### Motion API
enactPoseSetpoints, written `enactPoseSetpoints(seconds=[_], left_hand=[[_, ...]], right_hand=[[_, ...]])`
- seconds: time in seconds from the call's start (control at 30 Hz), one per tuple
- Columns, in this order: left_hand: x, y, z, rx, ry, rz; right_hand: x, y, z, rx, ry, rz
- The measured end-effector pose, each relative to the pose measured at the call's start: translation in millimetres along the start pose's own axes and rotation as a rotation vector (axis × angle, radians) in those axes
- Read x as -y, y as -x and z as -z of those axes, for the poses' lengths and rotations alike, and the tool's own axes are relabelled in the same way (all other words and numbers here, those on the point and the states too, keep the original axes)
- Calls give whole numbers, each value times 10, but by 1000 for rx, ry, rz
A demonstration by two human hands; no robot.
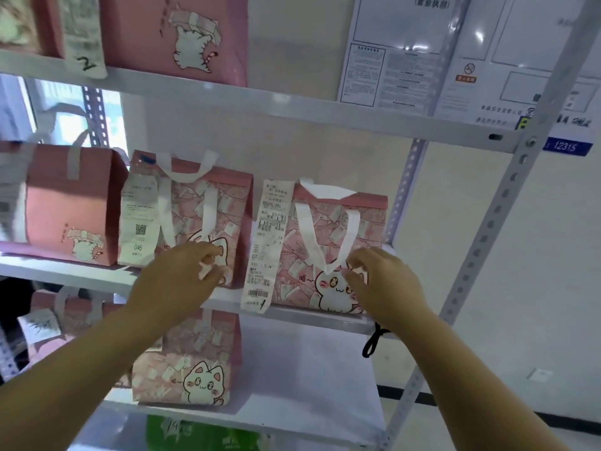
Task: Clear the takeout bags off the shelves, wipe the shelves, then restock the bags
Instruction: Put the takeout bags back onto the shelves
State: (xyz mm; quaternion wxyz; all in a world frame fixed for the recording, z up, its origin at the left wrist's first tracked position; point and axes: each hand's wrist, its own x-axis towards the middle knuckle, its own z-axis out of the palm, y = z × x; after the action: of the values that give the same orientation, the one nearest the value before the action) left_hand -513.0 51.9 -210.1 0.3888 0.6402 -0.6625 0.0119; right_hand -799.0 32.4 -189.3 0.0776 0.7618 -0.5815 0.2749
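From the head camera, a white metal rack (325, 125) fills the view, with pink takeout bags on several levels. On the middle shelf (292, 315) three bags stand upright in a row: a plain pink bag (68, 203) at the left, a cat-print bag (208, 206) just beside it with a receipt (138, 219) hanging down its front, and a wider cat-print bag (338, 249) at the right, near the rack's post, with a long receipt (265, 245) draped past the shelf edge. The left hand (175, 281) reaches up to the middle bag, fingers curled against its lower front; whether it actually grips the bag cannot be told. The right hand (383, 281) is at the wider bag's front, its fingertips (353, 263) pinching at the low end of the white handle loop (325, 239). More pink bags (175, 37) sit on the upper shelf, and another cat-print bag (192, 366) stands on the shelf below. Printed notices (406, 50) hang on the wall behind.
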Motion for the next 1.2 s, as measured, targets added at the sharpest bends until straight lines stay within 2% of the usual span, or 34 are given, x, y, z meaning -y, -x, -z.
enactPoseSetpoints(seconds=[0.13, 0.3, 0.6, 0.9, 1.07, 1.2], left_hand=[[112, -25, 445, -18, -132, -55], [325, -164, 1040, -111, -252, -86], [1100, -615, 2132, -232, -428, -127], [2133, -1313, 3124, -378, -526, -205], [2646, -1837, 3498, -429, -453, -157], [2936, -2241, 3613, -409, -377, -91]], right_hand=[[451, -151, 183, 20, 22, 227], [1136, -435, 376, 21, 17, 399], [2449, -1045, 477, -87, -12, 583], [3793, -1741, 342, -237, 30, 514], [4359, -2235, 205, -411, -1, 386], [4661, -2586, 117, -440, 12, 279]])
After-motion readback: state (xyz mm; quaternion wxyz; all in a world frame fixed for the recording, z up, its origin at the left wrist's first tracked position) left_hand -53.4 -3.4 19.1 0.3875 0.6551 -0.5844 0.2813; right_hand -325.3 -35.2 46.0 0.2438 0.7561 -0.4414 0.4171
